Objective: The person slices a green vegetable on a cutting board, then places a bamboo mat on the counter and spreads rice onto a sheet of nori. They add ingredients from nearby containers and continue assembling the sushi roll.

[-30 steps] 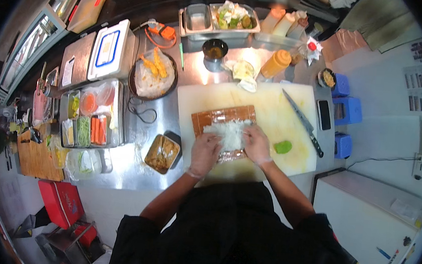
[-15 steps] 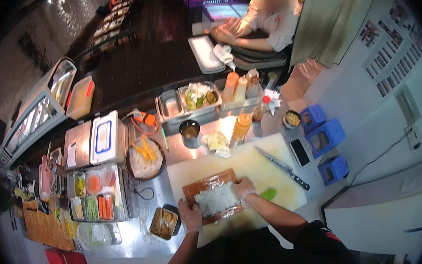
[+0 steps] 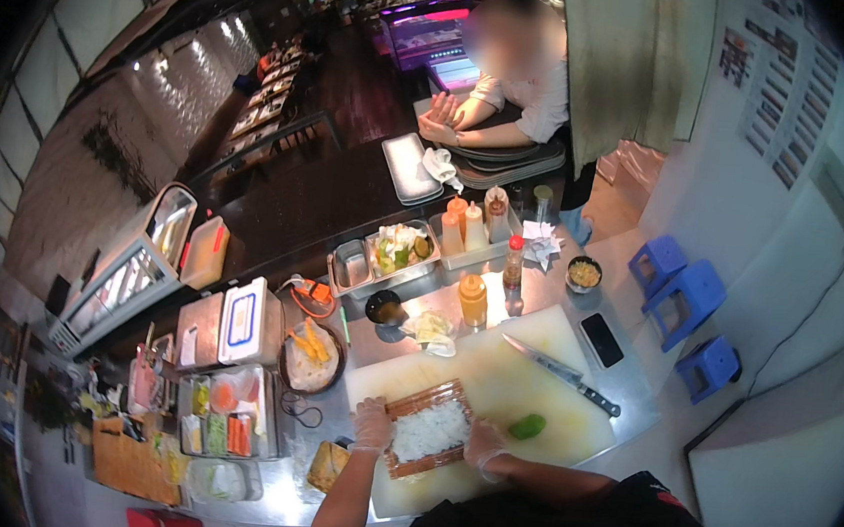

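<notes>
A bamboo sushi mat wrapped in clear film lies on the white cutting board. White rice is spread over it in a rough rectangle. My left hand, in a clear glove, grips the mat's left edge with its fingers toward the far corner. At the right edge my right hand, also gloved, closes on the mat beside the rice; its fingertips are partly hidden. A green piece, perhaps avocado, rests just right of that hand. Beyond it lies a kitchen knife.
Left of the board stand a bowl with fried pieces, a tray of fillings and a brown-filled container. Sauce bottles, a phone and a small bowl sit around it. A person leans at the far counter.
My right hand has come off the rice's far right corner to the mat's right edge. My left hand has slid farther up the left edge. The whole view has tilted upward.
</notes>
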### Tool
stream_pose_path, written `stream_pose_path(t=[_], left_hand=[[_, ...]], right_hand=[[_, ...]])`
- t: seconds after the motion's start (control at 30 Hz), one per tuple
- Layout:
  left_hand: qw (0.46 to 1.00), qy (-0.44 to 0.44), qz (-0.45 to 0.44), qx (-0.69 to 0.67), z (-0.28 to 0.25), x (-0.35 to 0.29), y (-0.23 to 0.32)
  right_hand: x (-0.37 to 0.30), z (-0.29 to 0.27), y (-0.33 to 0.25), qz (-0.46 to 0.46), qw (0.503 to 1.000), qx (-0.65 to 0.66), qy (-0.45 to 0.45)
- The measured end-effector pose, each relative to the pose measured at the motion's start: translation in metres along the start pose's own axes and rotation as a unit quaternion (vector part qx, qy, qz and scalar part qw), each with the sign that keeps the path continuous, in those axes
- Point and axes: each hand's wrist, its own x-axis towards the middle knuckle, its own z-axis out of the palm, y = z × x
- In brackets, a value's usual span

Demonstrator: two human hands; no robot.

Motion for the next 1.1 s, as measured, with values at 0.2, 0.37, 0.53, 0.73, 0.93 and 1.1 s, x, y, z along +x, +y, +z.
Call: stream_pose_path(t=[0.2, 0.37, 0.53, 0.73, 0.93, 1.1], left_hand=[[0.995, -0.088, 0.047, 0.018, -0.022, 0.011, -0.011], [0.992, -0.103, 0.055, -0.035, -0.027, 0.007, -0.014], [0.977, -0.156, 0.118, -0.082, -0.010, 0.014, -0.029], [0.924, -0.186, 0.044, -0.330, -0.024, -0.005, -0.030], [0.838, -0.114, -0.021, -0.534, 0.017, -0.014, -0.045], [0.792, -0.068, -0.109, -0.597, 0.043, -0.045, -0.049]], right_hand=[[0.007, 0.010, -0.004, 0.068, 0.996, 0.054, 0.029], [-0.016, 0.001, -0.015, 0.073, 0.995, -0.065, 0.024], [-0.044, -0.007, -0.012, 0.113, 0.993, 0.029, 0.008], [-0.036, 0.005, 0.002, 0.139, 0.990, 0.024, 0.000], [-0.006, 0.036, 0.027, 0.113, 0.993, 0.026, -0.003], [-0.018, -0.007, -0.016, 0.068, 0.987, 0.144, 0.031]])
